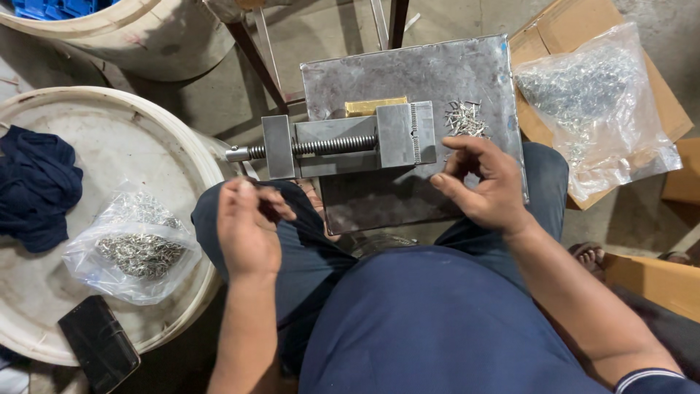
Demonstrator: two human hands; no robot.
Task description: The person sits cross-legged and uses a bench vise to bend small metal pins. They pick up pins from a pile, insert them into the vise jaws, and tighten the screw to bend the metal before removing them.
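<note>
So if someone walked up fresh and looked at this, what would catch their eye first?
Most likely the grey metal vise in the middle, sitting on a steel plate over the person's lap, with a small heap of metal pins by its right end. The right hand hovers just below that heap, and the left hand is raised near the vise's screw end. Clear bags of similar pins lie on a white drum lid at left and a cardboard box at right.

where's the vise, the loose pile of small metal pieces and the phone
vise (350, 142): head view, on its screw and body
loose pile of small metal pieces (465, 119): head view, pile's middle
phone (98, 343): head view, dark back
</note>
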